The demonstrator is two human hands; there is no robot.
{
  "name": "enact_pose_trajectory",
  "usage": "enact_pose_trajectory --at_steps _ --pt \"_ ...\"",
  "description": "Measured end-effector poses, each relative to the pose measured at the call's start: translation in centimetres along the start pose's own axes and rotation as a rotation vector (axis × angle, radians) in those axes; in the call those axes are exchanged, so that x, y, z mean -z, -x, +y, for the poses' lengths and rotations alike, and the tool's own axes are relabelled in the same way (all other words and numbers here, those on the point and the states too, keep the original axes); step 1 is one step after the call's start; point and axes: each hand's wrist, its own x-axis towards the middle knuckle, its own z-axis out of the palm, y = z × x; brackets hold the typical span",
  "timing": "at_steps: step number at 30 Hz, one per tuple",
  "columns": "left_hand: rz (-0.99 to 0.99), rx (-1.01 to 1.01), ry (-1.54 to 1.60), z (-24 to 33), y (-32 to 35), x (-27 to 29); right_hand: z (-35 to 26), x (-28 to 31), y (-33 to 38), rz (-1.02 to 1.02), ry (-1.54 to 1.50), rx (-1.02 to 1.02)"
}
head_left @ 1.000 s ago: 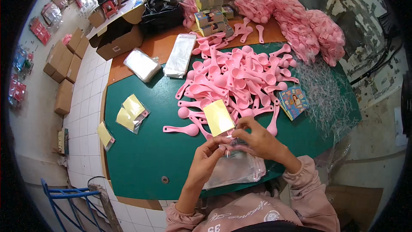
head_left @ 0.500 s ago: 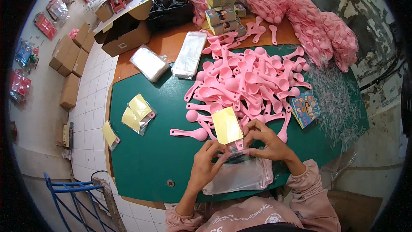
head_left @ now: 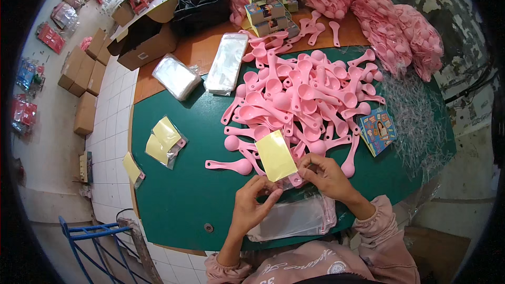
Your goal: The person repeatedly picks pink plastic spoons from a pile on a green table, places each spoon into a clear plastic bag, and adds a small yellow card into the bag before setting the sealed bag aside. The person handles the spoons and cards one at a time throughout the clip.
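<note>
Head view, read from left to right: at about nine o'clock on the green table (head_left: pixel 173 200) lie two finished packets with yellow cards (head_left: pixel 164 140), and a third yellow packet (head_left: pixel 132 168) sits at the table's left edge. The left hand (head_left: pixel 252 208) comes up from six o'clock with its fingers curled and pinching the lower edge of a clear plastic sleeve that carries a yellow card (head_left: pixel 275 155). The card stands tilted toward twelve o'clock, just in front of the spoon heap. At the sleeve's mouth the right hand (head_left: pixel 327 176) closes on the other side, thumb and forefinger nipped together. Whether a spoon is already partly inside cannot be told, since the fingers hide that spot.

Judged by its look, the sleeve is thin, limp and slick film with almost no weight. It would buckle if gripped mid-panel, so the edges by the opening are the place to hold. The card is light and a little stiff, and it gives the film some backing.

Under both wrists lies a stack of empty clear bags (head_left: pixel 294 218). From twelve to two o'clock spreads the pile of pink plastic spoons (head_left: pixel 300 94), which look rigid, smooth and light and are best taken by the handle. At three o'clock is a small stack of printed cards (head_left: pixel 377 130), with bagged pink spoons (head_left: pixel 389 26) beyond it.
</note>
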Motion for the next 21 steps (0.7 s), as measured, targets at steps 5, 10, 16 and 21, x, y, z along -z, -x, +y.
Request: enact_pose_trajectory --at_steps 5,10,16,21 --pt "0.116 0.096 0.051 -0.5 0.4 -0.7 -0.7 -1.0 0.0 0.167 0.307 0.063" --pt "0.250 0.141 0.186 -0.3 0.4 -1.3 -0.2 -1.0 -0.2 0.195 0.309 0.012" --pt "0.112 0.090 0.184 -1.4 0.8 -0.7 0.0 -1.1 -0.3 0.199 0.283 0.036" --pt "0.110 0.010 0.041 0.3 0.5 0.0 -0.3 -1.0 -0.1 0.151 0.258 0.012"
